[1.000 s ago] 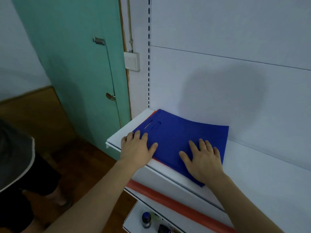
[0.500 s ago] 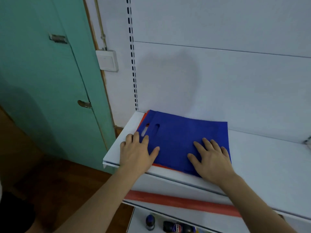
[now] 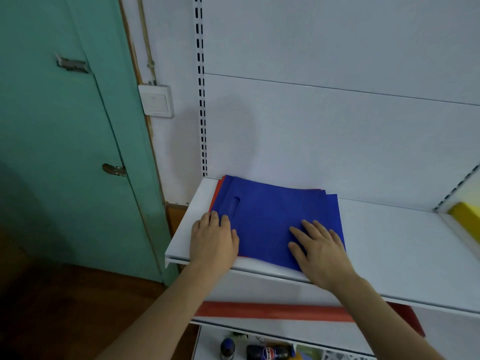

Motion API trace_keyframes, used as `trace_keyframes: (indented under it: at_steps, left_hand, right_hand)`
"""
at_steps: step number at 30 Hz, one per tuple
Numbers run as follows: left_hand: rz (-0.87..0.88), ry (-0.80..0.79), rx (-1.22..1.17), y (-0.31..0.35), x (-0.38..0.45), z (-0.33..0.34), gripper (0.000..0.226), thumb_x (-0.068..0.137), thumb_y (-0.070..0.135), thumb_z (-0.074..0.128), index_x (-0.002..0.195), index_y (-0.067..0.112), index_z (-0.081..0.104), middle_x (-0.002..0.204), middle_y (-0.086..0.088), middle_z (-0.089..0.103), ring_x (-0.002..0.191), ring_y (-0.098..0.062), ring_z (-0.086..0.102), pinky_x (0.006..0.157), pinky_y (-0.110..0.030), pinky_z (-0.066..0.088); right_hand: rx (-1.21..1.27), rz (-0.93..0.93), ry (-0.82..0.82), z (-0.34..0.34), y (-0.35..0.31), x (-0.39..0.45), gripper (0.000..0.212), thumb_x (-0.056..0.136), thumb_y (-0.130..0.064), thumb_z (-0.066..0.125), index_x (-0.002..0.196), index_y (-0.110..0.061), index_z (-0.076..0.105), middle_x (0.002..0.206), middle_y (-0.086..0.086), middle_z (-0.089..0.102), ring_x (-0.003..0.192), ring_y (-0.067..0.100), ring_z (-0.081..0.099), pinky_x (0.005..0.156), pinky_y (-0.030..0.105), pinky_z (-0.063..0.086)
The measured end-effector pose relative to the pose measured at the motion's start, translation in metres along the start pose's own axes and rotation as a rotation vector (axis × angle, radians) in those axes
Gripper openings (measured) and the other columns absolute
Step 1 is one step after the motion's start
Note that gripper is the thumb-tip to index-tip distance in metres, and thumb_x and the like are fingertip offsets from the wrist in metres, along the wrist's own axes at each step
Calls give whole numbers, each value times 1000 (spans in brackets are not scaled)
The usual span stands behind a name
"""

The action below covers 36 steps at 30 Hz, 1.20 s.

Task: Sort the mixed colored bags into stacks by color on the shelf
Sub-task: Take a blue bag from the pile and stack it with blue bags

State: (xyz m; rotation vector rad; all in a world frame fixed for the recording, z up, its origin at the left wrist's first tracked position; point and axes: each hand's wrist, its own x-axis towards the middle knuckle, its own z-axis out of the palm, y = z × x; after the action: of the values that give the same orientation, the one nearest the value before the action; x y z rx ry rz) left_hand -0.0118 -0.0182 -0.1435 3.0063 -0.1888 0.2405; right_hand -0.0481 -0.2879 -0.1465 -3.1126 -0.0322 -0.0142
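Note:
A stack of flat blue bags (image 3: 275,211) with a cut-out handle slot lies on the left end of the white shelf (image 3: 389,237). Red bag edges (image 3: 217,193) peek out under the stack along its left side. My left hand (image 3: 213,240) lies flat, fingers on the stack's near left corner. My right hand (image 3: 319,250) presses palm down on the stack's near right part, fingers spread. Neither hand grips anything.
A green door (image 3: 65,152) and a wall switch (image 3: 155,100) stand to the left of the shelf. Something yellow (image 3: 465,216) shows at the far right. A red strip (image 3: 272,310) runs along the shelf below, with dark bottles (image 3: 265,352) lower down.
The view has swung to the right and closer to the shelf. The blue stack now sits squarer against the back wall. Both hands stay flat on it.

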Motion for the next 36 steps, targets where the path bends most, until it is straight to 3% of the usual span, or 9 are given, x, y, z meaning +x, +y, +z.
trace_keyframes:
  at_steps: [8,14,19,21,24,27,30,33,36]
  left_hand:
    - [57,-14,-9,34,-8,-7,61,108,38,48,161,16,26,162,-11,43,153,-37,30,126,-54,23]
    - [154,-42,-50,49,-12,-10,81,100,23,65,163,22,15,170,-8,25,152,-41,28,120,-57,33]
    - [139,89,-263,39,-6,-12,54,100,37,64,151,31,49,169,1,28,156,-30,21,120,-48,38]
    - [49,156,-473,34,-1,-16,35,98,48,66,129,32,70,162,0,39,151,-26,30,118,-46,41]
    - [-80,240,-784,24,9,-18,12,95,34,74,106,29,77,144,1,57,131,-14,52,108,-41,49]
    - [-205,116,-960,16,23,-23,39,94,17,73,128,34,63,129,9,65,96,13,58,84,-19,57]
    - [-250,20,-1006,13,33,-26,54,94,15,74,141,33,53,116,12,66,92,6,58,79,-21,53]
    - [-214,92,-927,14,36,-26,54,94,19,76,141,29,52,97,15,64,88,0,61,71,-12,43]
    - [-149,149,-991,16,36,-31,55,95,22,77,142,31,51,102,12,67,93,-6,65,75,-15,51]
  right_hand:
    - [-27,301,21,-5,15,-4,76,98,-78,22,157,-34,39,164,11,33,153,34,28,121,51,35]
    - [-5,425,52,-12,21,1,81,92,-85,29,146,-25,44,134,8,52,119,32,53,98,47,52]
    - [346,523,56,-22,41,17,79,91,-64,67,148,-14,42,127,17,58,113,40,59,94,48,53]
    - [502,562,121,-22,49,22,71,93,-44,73,148,-12,43,125,17,63,109,41,61,88,47,53]
    - [573,588,169,-19,61,23,54,94,-29,68,144,-15,52,109,5,68,97,33,63,76,39,49]
    - [572,580,194,-18,70,24,26,96,-29,66,118,-16,65,93,-1,64,85,28,61,74,38,49]
    - [573,544,226,-18,77,21,16,98,-30,64,87,-19,64,79,0,68,74,25,62,71,42,53]
    - [626,505,335,-19,80,11,17,99,-28,63,83,-24,58,77,-2,65,73,23,59,67,40,45]
    - [733,464,496,-27,83,1,18,102,-31,61,85,-28,54,79,-5,64,73,19,59,62,37,41]
